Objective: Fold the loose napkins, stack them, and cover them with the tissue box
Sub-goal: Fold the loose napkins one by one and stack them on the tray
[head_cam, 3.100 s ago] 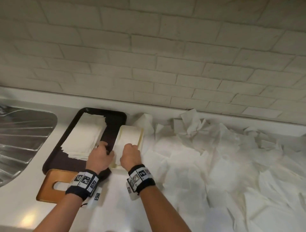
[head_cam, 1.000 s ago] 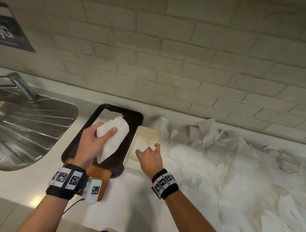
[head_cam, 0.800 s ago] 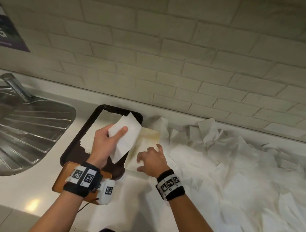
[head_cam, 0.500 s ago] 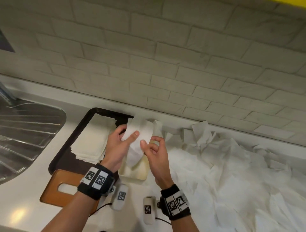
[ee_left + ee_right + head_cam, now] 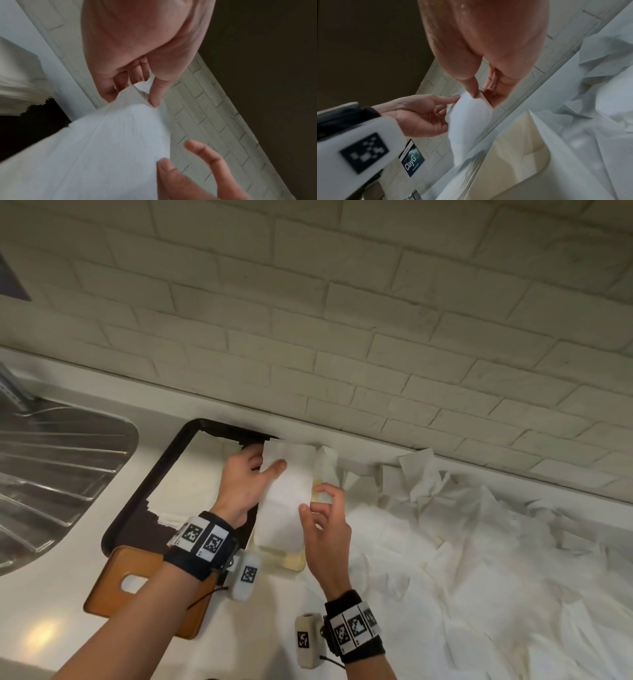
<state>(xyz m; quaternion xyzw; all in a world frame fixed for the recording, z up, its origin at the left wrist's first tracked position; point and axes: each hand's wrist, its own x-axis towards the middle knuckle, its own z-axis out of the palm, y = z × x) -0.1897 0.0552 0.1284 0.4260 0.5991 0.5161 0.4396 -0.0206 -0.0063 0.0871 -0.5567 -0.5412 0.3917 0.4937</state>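
Note:
A white napkin (image 5: 287, 484) hangs in the air over the gap between the black tray (image 5: 137, 501) and a cream box (image 5: 294, 561). My left hand (image 5: 270, 467) pinches its upper left part, thumb on the front. My right hand (image 5: 310, 503) pinches its right edge lower down. In the left wrist view the napkin (image 5: 111, 148) fills the lower frame under my left thumb. The right wrist view has my right hand (image 5: 476, 94) nipping the napkin (image 5: 469, 115). A stack of folded napkins (image 5: 191, 484) lies on the tray. The brown tissue box (image 5: 113, 587), with its oval slot, lies near the front edge.
A wide heap of loose napkins (image 5: 479, 542) covers the counter to the right. A steel sink drainer (image 5: 51, 474) sits at the left. The brick wall (image 5: 342, 320) closes the back, just behind the tray.
My left hand lifted a napkin off the tray and carried it right. My right hand left the cream box and took hold of the napkin's right edge.

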